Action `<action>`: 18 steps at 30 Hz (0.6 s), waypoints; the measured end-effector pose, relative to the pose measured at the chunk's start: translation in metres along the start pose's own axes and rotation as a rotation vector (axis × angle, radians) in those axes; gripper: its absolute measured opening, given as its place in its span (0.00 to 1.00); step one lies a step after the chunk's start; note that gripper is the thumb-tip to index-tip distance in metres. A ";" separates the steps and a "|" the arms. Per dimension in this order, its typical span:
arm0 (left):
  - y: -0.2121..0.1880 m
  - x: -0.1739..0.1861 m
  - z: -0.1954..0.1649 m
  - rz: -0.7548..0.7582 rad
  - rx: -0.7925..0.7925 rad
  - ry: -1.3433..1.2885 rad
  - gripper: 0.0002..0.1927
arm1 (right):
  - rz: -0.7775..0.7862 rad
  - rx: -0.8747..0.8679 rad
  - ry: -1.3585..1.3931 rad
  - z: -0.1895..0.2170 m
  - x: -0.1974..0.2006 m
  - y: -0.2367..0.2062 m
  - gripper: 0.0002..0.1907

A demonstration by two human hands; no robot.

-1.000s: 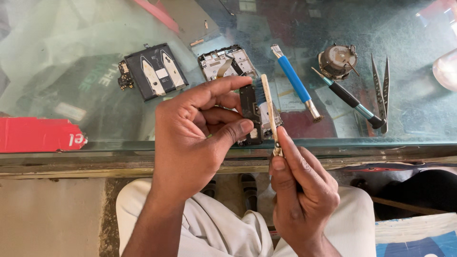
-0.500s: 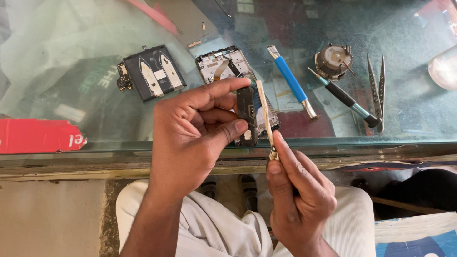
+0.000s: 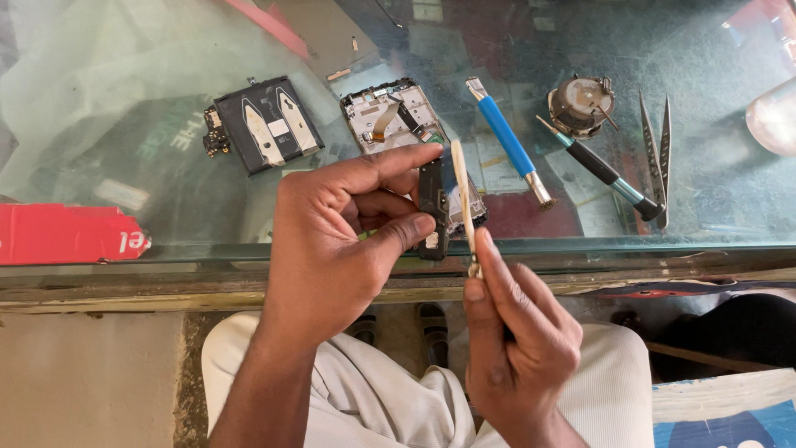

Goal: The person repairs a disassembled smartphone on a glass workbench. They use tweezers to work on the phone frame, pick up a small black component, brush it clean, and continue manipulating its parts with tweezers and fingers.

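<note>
My left hand (image 3: 332,241) pinches a small black circuit board part (image 3: 432,207) between forefinger and thumb, upright above the counter's front edge. My right hand (image 3: 518,340) holds a thin cream-coloured stick tool (image 3: 462,195) by its lower end, its tip pointing up right beside the black part. Behind them, on the glass counter (image 3: 124,124), lies an opened phone frame (image 3: 390,116) with a flex cable showing. A black phone battery with its board (image 3: 265,124) lies to the left of it.
A blue-handled tool (image 3: 507,141), a black-handled screwdriver (image 3: 601,170), metal tweezers (image 3: 655,153) and a small round metal part (image 3: 580,101) lie at the right of the counter. A red box (image 3: 62,235) lies at the left edge. My knees in light trousers (image 3: 365,398) are below.
Both hands have shifted slightly, and the stick tool's tip now stands higher alongside the black part. The things on the counter have not moved.
</note>
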State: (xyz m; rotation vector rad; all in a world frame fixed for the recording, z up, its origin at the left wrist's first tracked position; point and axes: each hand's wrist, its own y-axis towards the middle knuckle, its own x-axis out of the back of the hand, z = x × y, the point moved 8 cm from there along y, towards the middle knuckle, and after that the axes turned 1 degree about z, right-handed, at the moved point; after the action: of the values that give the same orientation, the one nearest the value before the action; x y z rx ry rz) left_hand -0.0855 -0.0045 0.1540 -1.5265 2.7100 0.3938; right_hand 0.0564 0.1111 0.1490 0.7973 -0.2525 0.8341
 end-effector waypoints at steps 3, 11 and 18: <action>0.000 0.001 0.001 -0.024 0.012 -0.053 0.24 | 0.002 -0.033 -0.030 -0.004 -0.003 0.006 0.18; -0.002 0.005 0.001 -0.095 -0.045 -0.123 0.24 | -0.011 -0.136 -0.061 -0.007 0.005 -0.032 0.19; 0.000 0.002 0.000 -0.040 -0.020 -0.062 0.25 | -0.016 -0.046 -0.016 -0.003 0.005 -0.020 0.19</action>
State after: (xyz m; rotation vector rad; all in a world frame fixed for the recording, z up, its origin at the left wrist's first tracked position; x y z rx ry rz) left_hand -0.0868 -0.0061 0.1542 -1.5433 2.6330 0.4610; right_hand 0.0743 0.1085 0.1391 0.7625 -0.2787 0.8044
